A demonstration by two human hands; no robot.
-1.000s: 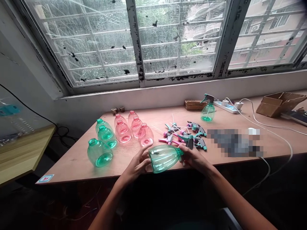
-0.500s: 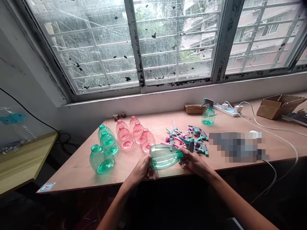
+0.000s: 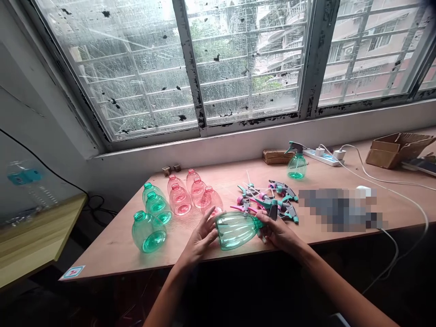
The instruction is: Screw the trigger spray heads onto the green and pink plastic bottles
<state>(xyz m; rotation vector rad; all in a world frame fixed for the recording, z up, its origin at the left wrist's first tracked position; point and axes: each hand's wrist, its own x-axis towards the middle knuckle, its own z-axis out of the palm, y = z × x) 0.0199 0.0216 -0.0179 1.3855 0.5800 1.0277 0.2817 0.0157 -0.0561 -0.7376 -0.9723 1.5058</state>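
Note:
A clear green spray bottle [image 3: 236, 230] lies sideways in the air above the table's front edge, its base to the left. My right hand [image 3: 279, 232] is closed round its neck, where a green and grey trigger head [image 3: 273, 210] shows above the fingers. Beside the base, my left hand [image 3: 201, 237] has thumb and fingers spread; whether a fingertip still touches the plastic I cannot tell. Just behind the bottle lies a pile of pink, green and grey trigger sprayers [image 3: 285, 190], some with thin tubes.
Open-necked green bottles [image 3: 149, 234] and several pink bottles [image 3: 180, 200] stand on the left of the wooden table [image 3: 112, 245]. A complete green spray bottle [image 3: 297, 165] stands at the back near a power strip [image 3: 323, 157]. Cardboard box [image 3: 388, 152] and blurred-out object [image 3: 335, 209] occupy the right.
My left hand has loosened from round the bottle's base, its fingers spreading apart. My right hand keeps its hold at the neck. The whole view has shifted slightly.

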